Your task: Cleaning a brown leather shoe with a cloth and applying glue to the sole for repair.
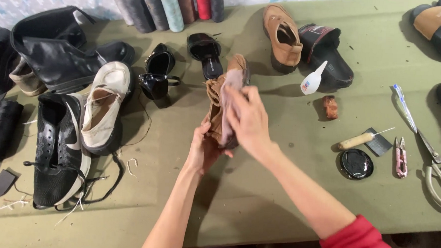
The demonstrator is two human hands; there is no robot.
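Note:
My left hand [203,151] grips a tan suede shoe [216,96] from below, holding it above the green table. Across the shoe's side my right hand [248,121] presses a pale pinkish cloth [230,92]; the hand is blurred. The shoe's sole faces right and its toe points away from me. Its matching tan shoe [282,37] lies on the table farther back.
Left: black mesh sneaker [58,153], white shoe [105,108], black boots [58,50], black heeled shoes [159,73]. Thread cones [166,8] stand at the back. Right: glue bottle [313,79], black sandal [330,54], awl [356,140], round black tin [356,164], snips [401,157], scissors [437,165].

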